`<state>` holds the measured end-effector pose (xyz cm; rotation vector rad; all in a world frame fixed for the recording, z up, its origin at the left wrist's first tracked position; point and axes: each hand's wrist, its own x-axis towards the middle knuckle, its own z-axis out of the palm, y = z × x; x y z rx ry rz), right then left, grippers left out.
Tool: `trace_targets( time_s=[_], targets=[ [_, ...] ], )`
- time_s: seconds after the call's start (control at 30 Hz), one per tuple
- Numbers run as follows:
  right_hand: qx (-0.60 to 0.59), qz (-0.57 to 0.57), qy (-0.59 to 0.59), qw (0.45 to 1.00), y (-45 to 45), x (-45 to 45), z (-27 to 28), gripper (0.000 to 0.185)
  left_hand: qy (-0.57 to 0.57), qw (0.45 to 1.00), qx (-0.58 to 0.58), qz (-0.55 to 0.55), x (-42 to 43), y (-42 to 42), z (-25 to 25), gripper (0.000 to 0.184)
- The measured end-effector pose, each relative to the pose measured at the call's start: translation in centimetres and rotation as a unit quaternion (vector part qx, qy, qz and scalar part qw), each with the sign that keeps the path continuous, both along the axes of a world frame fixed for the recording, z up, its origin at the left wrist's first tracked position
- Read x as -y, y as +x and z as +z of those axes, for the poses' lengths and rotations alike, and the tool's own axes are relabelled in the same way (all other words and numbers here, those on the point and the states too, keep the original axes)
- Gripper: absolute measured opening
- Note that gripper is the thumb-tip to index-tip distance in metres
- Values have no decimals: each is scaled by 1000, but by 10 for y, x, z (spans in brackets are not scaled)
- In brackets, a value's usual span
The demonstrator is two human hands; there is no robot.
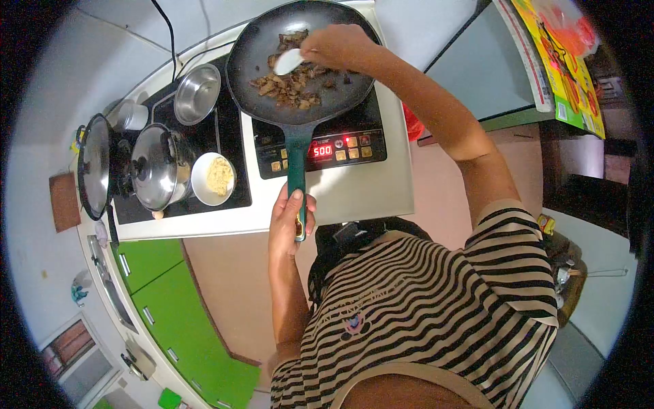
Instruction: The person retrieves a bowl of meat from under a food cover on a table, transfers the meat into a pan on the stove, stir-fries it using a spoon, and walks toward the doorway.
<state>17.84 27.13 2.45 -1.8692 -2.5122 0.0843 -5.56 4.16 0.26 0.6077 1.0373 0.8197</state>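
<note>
My left hand (289, 219) is closed around the green handle (297, 160) of a dark frying pan (248, 41). The pan sits on an induction cooker (371, 140) whose red display reads 500. Browned, chopped food pieces (293, 88) lie in the pan's middle; their kind is hard to tell. Over the pan, my right hand (339, 48) is closed on a small white spoon (289, 62). The spoon's rounded end points left, just above the food, and its handle is hidden in my fingers.
Left of the pan are a steel bowl (197, 94), a lidded steel pot (153, 167) and a white bowl (201, 194) with yellow crumbly food. A glass lid (95, 167) stands upright farther left. Green cabinets (184, 313) run below the counter. A colourful bag (562, 68) lies at right.
</note>
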Motion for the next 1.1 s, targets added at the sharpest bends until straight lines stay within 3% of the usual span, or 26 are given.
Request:
trace_targets(
  time_s=[0.07,0.1,0.2,0.23,0.27,0.33,0.43,0.53,0.67,0.8,0.87,0.93,1.0,1.1],
  targets=[
    [-69,112,69,989,-10,8,7,22,-1,1000,9,2,0,-1,-4,32],
    [-93,125,31,987,-16,4,-10,21,3,1000,15,1,0,-1,-6,32],
    [1,131,5,991,-11,-1,-24,20,11,1000,5,-1,0,-2,-4,32],
    [80,103,4,991,-11,6,6,20,15,1000,-8,-3,0,-2,-3,32],
    [80,106,2,991,-5,4,14,20,13,1000,-8,-1,1,-2,-3,32],
    [-13,14,33,999,15,-10,17,22,7,1000,9,4,0,-2,-4,29],
    [-23,-62,90,994,36,-48,-30,23,10,1000,24,5,0,-1,-6,28],
    [-1,-75,-7,997,37,-39,-32,23,15,1000,9,2,0,-1,-3,28],
    [21,-58,-11,998,62,-15,4,23,12,1000,10,1,-1,-2,-5,29],
    [119,-99,-34,987,66,10,26,24,9,1000,3,3,0,-1,-3,29],
    [94,-14,-142,985,61,14,23,25,6,1000,4,5,-1,-2,-7,30],
    [45,24,-86,995,59,16,9,23,9,1000,3,4,-1,0,-3,31],
    [-54,22,44,997,43,14,-1,21,8,1000,1,3,1,1,-1,31],
    [15,57,-14,998,16,12,-1,20,9,1000,15,4,-1,-1,-4,33]
  ],
)
